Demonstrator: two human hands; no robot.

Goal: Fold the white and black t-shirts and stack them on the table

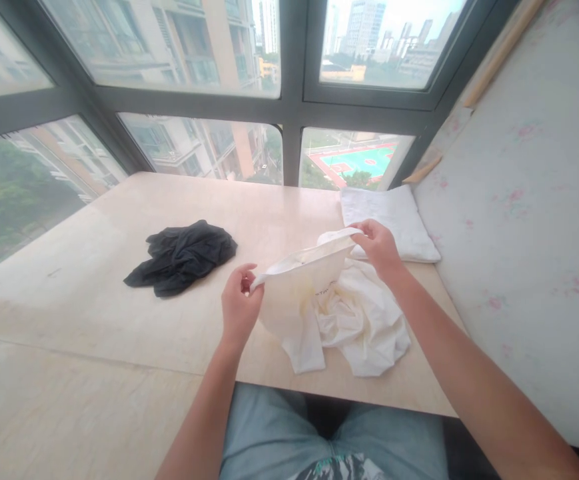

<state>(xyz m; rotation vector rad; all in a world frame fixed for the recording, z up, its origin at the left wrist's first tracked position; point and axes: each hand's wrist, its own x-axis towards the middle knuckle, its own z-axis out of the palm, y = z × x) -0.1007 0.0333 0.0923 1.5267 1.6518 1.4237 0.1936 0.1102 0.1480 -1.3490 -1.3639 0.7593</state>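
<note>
A white cloth garment [364, 320] lies crumpled on the wooden surface in front of me, with one edge lifted and stretched between my hands. My left hand [242, 297] pinches the left end of that edge. At the right end, higher up, my right hand [376, 247] grips the same edge between thumb and fingers. Small dark lettering and a yellowish patch show on the raised part. The rest of the garment falls in folds, so its exact kind is hard to make out.
A black crumpled garment [184, 257] lies to the left on the pale wooden surface [94, 287]. Behind my right hand is a flat white pillow [394, 217] near the papered wall [524, 220]. Grey-framed windows [292, 107] border the far side.
</note>
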